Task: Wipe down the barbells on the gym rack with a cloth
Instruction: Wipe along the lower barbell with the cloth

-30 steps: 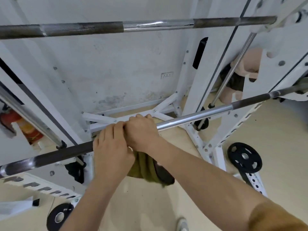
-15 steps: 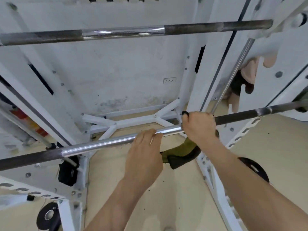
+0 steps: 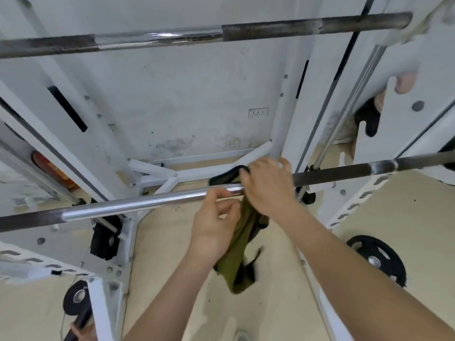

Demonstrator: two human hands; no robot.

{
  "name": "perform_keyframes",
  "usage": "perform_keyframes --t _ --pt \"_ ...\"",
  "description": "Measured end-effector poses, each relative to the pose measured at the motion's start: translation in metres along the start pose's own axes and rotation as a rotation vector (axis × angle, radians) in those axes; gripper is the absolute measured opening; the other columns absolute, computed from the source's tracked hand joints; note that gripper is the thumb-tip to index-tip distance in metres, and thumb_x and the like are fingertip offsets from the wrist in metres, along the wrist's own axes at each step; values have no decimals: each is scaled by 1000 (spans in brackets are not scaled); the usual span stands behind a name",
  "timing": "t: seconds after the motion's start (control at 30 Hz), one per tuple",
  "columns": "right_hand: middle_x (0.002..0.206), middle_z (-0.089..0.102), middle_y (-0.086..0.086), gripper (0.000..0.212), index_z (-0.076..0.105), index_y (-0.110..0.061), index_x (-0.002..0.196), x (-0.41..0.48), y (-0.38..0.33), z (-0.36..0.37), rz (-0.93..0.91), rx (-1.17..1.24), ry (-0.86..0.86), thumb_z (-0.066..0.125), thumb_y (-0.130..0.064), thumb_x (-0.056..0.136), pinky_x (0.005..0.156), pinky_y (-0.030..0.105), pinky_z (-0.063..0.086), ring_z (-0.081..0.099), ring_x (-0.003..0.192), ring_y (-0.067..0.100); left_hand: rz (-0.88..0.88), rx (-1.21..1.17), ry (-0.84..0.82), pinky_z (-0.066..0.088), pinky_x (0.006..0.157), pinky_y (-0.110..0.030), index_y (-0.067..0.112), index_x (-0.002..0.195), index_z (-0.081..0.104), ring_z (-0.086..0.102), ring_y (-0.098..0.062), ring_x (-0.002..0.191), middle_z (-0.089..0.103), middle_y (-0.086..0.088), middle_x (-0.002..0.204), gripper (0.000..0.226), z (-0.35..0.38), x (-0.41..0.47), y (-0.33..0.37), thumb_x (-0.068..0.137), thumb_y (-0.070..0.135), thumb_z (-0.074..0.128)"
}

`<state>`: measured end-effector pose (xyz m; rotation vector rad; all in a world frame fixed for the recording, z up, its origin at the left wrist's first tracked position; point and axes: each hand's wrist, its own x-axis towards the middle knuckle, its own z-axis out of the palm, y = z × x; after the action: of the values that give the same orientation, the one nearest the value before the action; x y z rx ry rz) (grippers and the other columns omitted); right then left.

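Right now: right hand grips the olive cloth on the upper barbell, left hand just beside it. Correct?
Wrong bar. The head view shows the right hand gripping the olive cloth on the lower barbell. The upper barbell has no hand or cloth on it. The left hand is just beside it, as you said.

- Black weight plate (image 3: 376,260) lay flat on the beige floor (image 3: 406,217), right side.
- Smaller black plate (image 3: 78,297) noted lower left.
- White socket (image 3: 258,112) was mounted on the stained wall (image 3: 184,94).
- Red-orange object (image 3: 53,172), left, was partly hidden and unidentified.
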<state>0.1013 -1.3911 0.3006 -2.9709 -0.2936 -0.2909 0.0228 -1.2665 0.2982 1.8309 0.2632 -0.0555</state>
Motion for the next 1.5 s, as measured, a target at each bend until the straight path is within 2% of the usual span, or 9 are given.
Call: perform_keyframes --t 0.2,0.33,0.67,0.77,0.9,1.07,1.3,1.43,1.5 --pt "71 53 5 43 55 -5 74 -20 25 -47 199 872 -104 38 -33 102 67 33 38 51 71 19 28 -108 -101 50 61 -17 30 107 56 66 -2 65 71 8 70 22 41 0 25 87 26 67" --pt "98 70 6 45 66 -8 102 -37 24 -74 256 1242 -197 40 -45 100 84 27 51 65 92 13 73 -116 -17 49 60 -16 21 96 66 64 -3 72 70 8 78 11 30 -1 27 87 28 67" --pt "92 74 2 18 75 -14 96 23 70 -127 284 1094 188 70 -28 86 84 28 56 69 86 9 371 42 2 47 73 -13 28 102 59 59 6 86 63 17 92 9 4 22 93 95 24 54" --pt "130 58 2 52 58 -18 130 64 72 -129 356 1032 224 66 -41 84 103 32 44 55 118 13 374 125 90 46 76 -25 24 113 51 58 -6 92 59 16 94 17 14 60 115 95 25 53" --pt "160 13 9 100 9 -24 153 41 63 -95 180 301 -98 49 -74 76 114 52 20 11 146 28 369 597 136 43 92 -38 14 138 39 54 -28 111 57 -9 121 56 7 82 81 89 32 61" --pt "94 57 0 47 45 -26 102 -9 45 -22 -201 -109 -293 58 -64 78 89 44 44 56 90 22 578 897 -52 41 97 -33 17 124 59 53 -24 111 59 -3 121 38 -2 39 22 87 19 51" --pt "42 42 -5 38 41 -25 51 7 -13 0 -230 -83 -75 77 -17 54 47 22 19 33 38 19 465 1170 -90 26 102 -29 14 127 44 46 -23 113 51 -2 124 49 -7 37 25 80 24 53" --pt "63 59 -6 26 46 -24 62 14 -82 16 -309 -16 -183 56 -13 83 52 26 31 58 61 20 359 1283 48 38 68 -36 8 101 52 56 -30 81 56 -7 91 39 -56 33 9 64 20 51" --pt "64 50 -8 26 44 -23 66 15 -84 10 -326 -27 -230 49 -17 91 58 29 36 59 69 20 397 1350 32 44 76 -40 5 107 54 60 -31 81 60 -7 89 49 -64 33 7 66 30 45"
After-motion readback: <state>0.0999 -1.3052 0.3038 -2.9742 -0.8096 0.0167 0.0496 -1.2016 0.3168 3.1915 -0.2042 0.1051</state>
